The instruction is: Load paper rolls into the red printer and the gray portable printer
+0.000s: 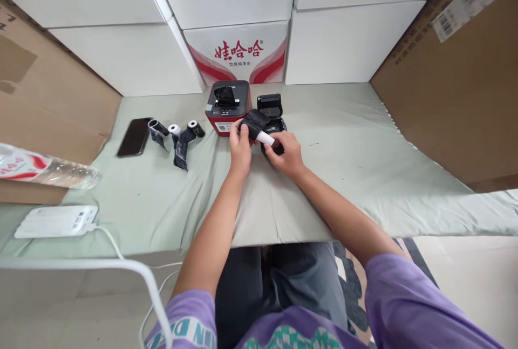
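My left hand pinches the black wrapping around a white paper roll. My right hand grips the roll's exposed white end. Both hands are over the pale green cloth, just in front of two small printers. The red printer stands behind my left hand with its lid open. The black printer sits behind the roll, its lid raised, and my hands partly hide it.
Three more rolls in black wrap and a dark phone lie at the left. A plastic bottle and a white power bank with cable sit nearer left. White cartons and brown cardboard wall the table.
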`<state>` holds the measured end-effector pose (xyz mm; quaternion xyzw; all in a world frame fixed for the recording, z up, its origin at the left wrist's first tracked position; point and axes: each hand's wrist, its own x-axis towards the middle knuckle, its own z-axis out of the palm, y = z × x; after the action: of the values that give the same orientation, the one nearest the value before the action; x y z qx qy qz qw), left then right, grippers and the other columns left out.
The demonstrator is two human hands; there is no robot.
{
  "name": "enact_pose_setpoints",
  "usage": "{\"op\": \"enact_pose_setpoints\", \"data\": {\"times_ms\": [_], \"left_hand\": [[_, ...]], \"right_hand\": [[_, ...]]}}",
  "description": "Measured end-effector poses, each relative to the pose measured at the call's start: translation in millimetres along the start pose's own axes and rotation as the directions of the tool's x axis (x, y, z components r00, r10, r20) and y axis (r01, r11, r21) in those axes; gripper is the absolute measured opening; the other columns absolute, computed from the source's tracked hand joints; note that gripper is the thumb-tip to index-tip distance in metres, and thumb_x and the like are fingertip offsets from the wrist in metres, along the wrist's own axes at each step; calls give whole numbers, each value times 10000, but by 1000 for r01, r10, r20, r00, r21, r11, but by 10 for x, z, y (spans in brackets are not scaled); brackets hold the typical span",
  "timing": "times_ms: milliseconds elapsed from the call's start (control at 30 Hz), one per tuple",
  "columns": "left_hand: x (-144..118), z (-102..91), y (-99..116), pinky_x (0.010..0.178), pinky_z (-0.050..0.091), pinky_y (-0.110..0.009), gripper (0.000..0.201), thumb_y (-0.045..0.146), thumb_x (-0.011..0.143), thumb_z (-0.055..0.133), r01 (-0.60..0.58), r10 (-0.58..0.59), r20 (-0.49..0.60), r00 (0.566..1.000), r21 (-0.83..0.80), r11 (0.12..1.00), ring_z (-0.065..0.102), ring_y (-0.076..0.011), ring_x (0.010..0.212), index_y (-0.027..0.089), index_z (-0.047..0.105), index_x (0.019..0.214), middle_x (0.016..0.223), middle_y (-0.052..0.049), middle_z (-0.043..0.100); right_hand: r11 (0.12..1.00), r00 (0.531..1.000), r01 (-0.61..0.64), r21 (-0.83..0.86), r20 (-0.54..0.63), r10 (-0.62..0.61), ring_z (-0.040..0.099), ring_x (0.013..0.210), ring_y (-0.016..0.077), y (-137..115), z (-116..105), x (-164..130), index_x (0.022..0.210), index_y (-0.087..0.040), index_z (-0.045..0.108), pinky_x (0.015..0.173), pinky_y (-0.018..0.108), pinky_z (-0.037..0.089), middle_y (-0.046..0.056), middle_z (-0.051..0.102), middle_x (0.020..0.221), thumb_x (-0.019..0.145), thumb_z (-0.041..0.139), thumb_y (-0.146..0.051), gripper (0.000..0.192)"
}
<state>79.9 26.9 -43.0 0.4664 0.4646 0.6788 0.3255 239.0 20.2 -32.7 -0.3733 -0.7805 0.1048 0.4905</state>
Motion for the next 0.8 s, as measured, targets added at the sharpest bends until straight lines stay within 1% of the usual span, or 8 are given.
{"op": "enact_pose_setpoints", "data": {"times_ms": [167, 267, 433, 567, 600, 667, 733, 800], "left_hand": [[1, -10, 10, 669, 572, -236, 597, 767, 896, 567, 55, -59, -55, 997, -67, 996, 617, -109, 753, 268, 575, 1222, 1012, -38, 607], [18, -46, 19, 680, 574, -234, 597, 765, 913, 542, 51, -53, -44, 998, -45, 998, 630, -110, 769, 272, 572, 1250, 1031, -41, 615], [39, -103, 20, 782, 580, -267, 575, 732, 975, 445, -61, 63, -27, 998, 76, 995, 661, -137, 866, 291, 597, 1311, 1071, -51, 626], [17, -116, 47, 987, 541, -328, 598, 715, 974, 475, -190, 222, -96, 970, 264, 946, 634, -208, 1138, 246, 655, 1298, 1210, -97, 610], [8, -120, 59, 1020, 526, -342, 603, 707, 975, 484, -227, 261, -77, 962, 303, 926, 619, -218, 1180, 248, 639, 1334, 1259, -106, 592], [-14, -126, 87, 1051, 512, -371, 673, 699, 960, 527, -315, 322, 40, 946, 355, 880, 606, -230, 1217, 277, 516, 1484, 1359, -119, 546], [-35, -131, 121, 1063, 510, -405, 872, 703, 898, 626, -416, 360, 211, 909, 390, 822, 581, -261, 1265, 315, 312, 1613, 1469, -143, 480], [-53, -130, 149, 1064, 514, -436, 1063, 697, 823, 726, -482, 368, 328, 870, 408, 775, 538, -306, 1324, 336, 173, 1656, 1543, -170, 414]], "right_hand": [[999, 1000, 30, 14, -7, -30, 612, 756, 233, -8, -7, -2, 1036, -241, 653, 760, 411, 454, 41, 670, 797, 965, 588, -384, 172], [1000, 1000, 22, 13, -7, -22, 618, 780, 236, -12, -15, -3, 1075, -243, 660, 764, 412, 473, 50, 684, 834, 965, 598, -379, 185], [999, 1000, 8, 33, -1, -8, 616, 774, 219, -22, -17, -14, 1110, -244, 651, 738, 391, 500, 59, 700, 892, 959, 601, -376, 206], [997, 999, -34, 69, -36, 36, 568, 692, 173, -15, -4, -32, 1043, -248, 602, 680, 342, 478, 22, 658, 840, 923, 642, -360, 169], [996, 998, -42, 73, -46, 45, 550, 673, 163, -5, 0, -35, 1017, -250, 587, 669, 331, 467, 8, 635, 810, 915, 650, -361, 164], [996, 996, -40, 81, -77, 46, 513, 642, 145, 23, 10, -35, 979, -253, 559, 651, 311, 442, -20, 583, 753, 905, 664, -363, 169], [996, 992, -18, 92, -124, 29, 482, 622, 130, 58, 19, -29, 967, -254, 541, 639, 293, 422, -41, 542, 725, 899, 670, -347, 173], [995, 987, 16, 101, -161, 1, 468, 620, 121, 86, 27, -20, 962, -255, 531, 632, 278, 413, -50, 528, 726, 891, 673, -312, 169]]}}
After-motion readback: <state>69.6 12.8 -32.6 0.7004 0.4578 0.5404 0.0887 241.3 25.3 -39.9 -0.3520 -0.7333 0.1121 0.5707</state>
